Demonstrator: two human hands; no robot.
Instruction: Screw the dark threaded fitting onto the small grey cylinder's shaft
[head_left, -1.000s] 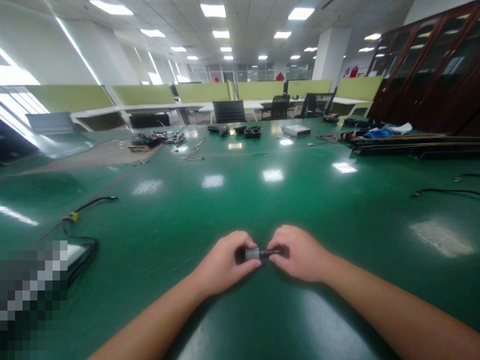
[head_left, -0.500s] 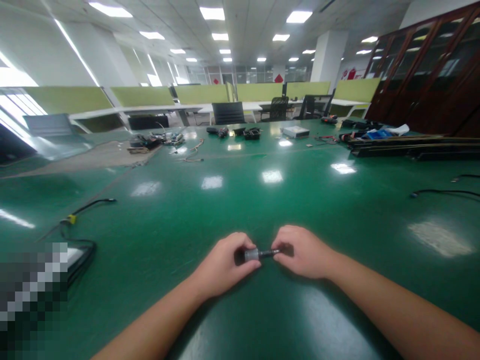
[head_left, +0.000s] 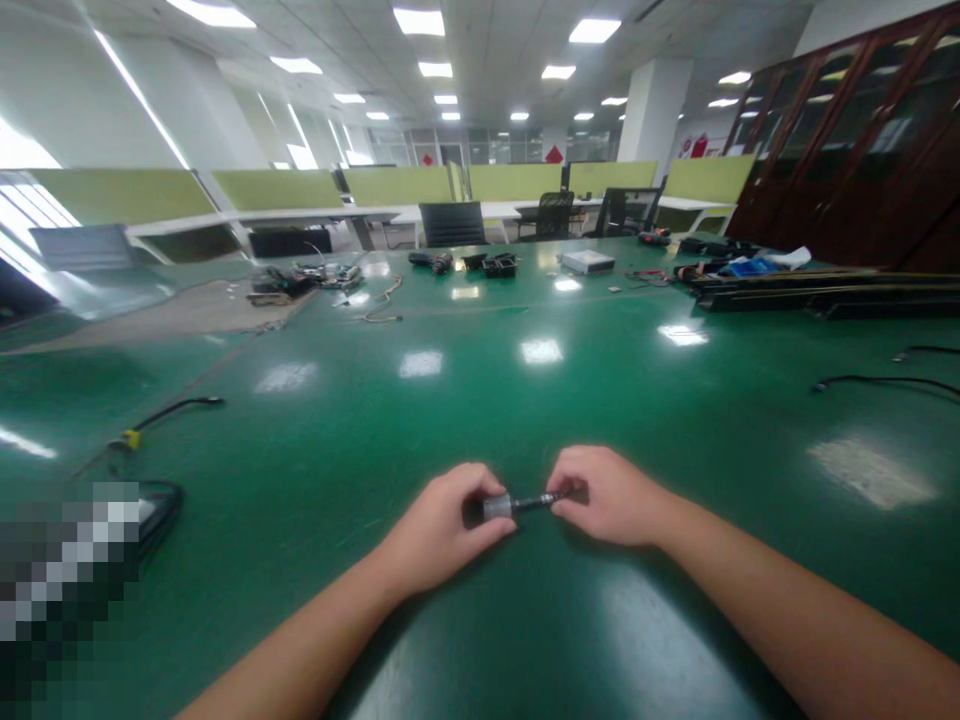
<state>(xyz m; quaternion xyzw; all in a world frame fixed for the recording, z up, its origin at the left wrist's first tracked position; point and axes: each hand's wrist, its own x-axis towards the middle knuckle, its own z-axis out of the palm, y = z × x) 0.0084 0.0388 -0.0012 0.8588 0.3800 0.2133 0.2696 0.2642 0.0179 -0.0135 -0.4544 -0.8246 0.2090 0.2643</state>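
Observation:
Just above the green tabletop (head_left: 450, 440), my two hands hold a small tool-like piece between them. Its left part is a short grey cylinder (head_left: 498, 506), and a thin dark rod (head_left: 532, 502) runs out of it to the right. My left hand (head_left: 442, 515) is closed around the cylinder with thumb and forefinger. With a fingertip pinch, my right hand (head_left: 606, 498) grips the rod's far end. The fingers partly cover both ends of the piece, so its exact kind cannot be made out.
At left lie a black cable (head_left: 176, 407) with a yellow tag and a partly pixelated device. Farther back are electronic parts (head_left: 307, 280), a power drill (head_left: 431, 262), a white box (head_left: 587, 262) and dark metal strips (head_left: 810, 292). More cables (head_left: 877, 380) lie at right.
My hands have drawn slightly apart, and a little more of the rod shows between them. The whole view has shifted slightly.

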